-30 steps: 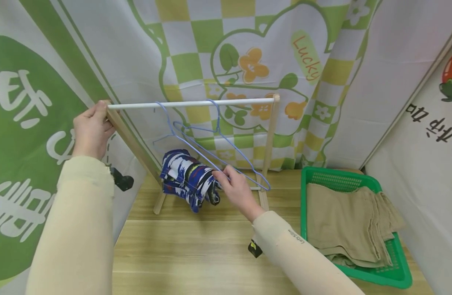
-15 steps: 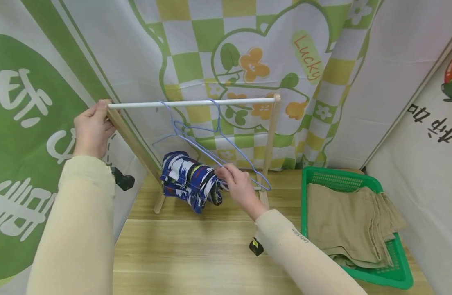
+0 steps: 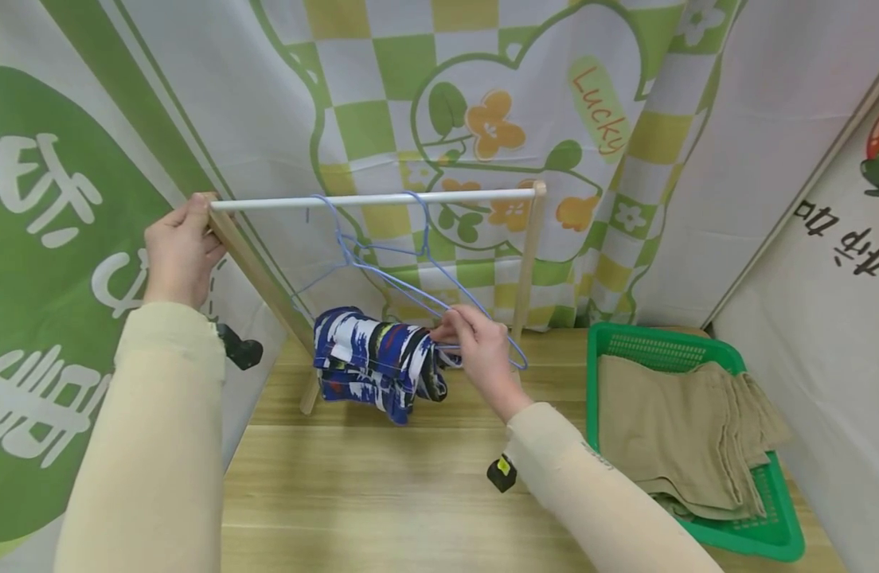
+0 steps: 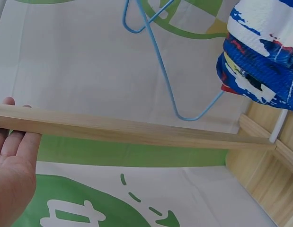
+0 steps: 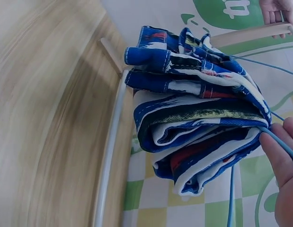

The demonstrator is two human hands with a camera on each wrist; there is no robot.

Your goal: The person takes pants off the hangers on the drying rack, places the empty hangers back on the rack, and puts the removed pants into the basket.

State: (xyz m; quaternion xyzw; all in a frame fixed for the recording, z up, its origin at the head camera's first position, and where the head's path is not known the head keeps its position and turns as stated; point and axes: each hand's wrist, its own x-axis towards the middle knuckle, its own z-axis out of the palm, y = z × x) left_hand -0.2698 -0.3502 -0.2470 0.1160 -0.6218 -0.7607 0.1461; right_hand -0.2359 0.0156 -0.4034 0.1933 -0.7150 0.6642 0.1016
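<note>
A small wooden rack with a white top rod [image 3: 289, 204] stands on the table, and my left hand [image 3: 177, 251] grips its upper left corner. Two blue wire hangers hang from the rod. Folded blue-and-white patterned cloth, perhaps trousers [image 3: 371, 358], is draped over the bottom bar of the nearer hanger [image 3: 404, 282]. My right hand [image 3: 486, 354] pinches that hanger's right end, beside the cloth. In the right wrist view the layered folds of the trousers [image 5: 198, 113] hang close to the fingertips. The rear hanger [image 3: 457, 278] carries nothing visible.
A green plastic basket [image 3: 592, 398] with folded khaki cloth [image 3: 669, 430] stands on the right of the wooden table [image 3: 382, 493]. Behind the rack hangs a green-and-white checked curtain [image 3: 404, 72]. Printed fabric walls rise at both sides.
The nearer hanger and its patterned trousers have shifted slightly right along the rod, together with my right hand. My left hand has stayed on the rack's corner.
</note>
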